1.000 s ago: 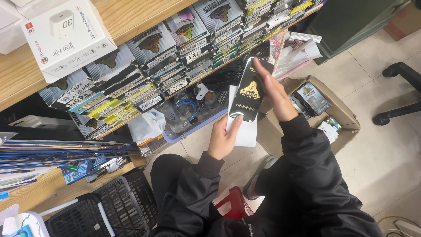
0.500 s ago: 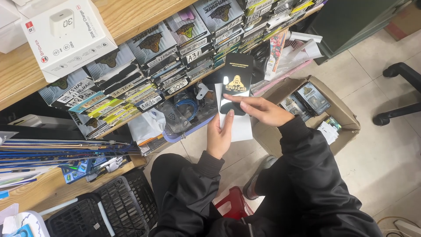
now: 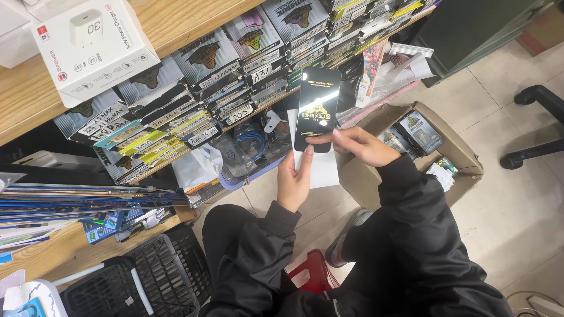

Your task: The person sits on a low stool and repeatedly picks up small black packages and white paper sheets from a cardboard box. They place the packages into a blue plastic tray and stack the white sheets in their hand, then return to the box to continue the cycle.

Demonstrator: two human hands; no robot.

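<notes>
My right hand (image 3: pixel 359 145) pinches the lower edge of a flat black packet (image 3: pixel 317 105) with a gold emblem and holds it upright in front of me. My left hand (image 3: pixel 295 179) grips a white sheet or envelope (image 3: pixel 324 167) just behind and below the packet, its fingertips touching the packet's bottom. Both arms wear black jacket sleeves. A wooden shelf edge (image 3: pixel 176 17) runs above, with rows of similar flat boxes (image 3: pixel 235 70) stacked on their sides.
A white charger box (image 3: pixel 94 44) lies on the shelf top. An open cardboard carton (image 3: pixel 464 155) with packets stands on the tiled floor at right, near a black chair base (image 3: pixel 531 129). A black mesh basket (image 3: pixel 141 282) and a red stool (image 3: pixel 311 273) sit below.
My right hand has swung the black packet from the right, near the carton, leftward and brought it in front of the white sheet in my left hand.
</notes>
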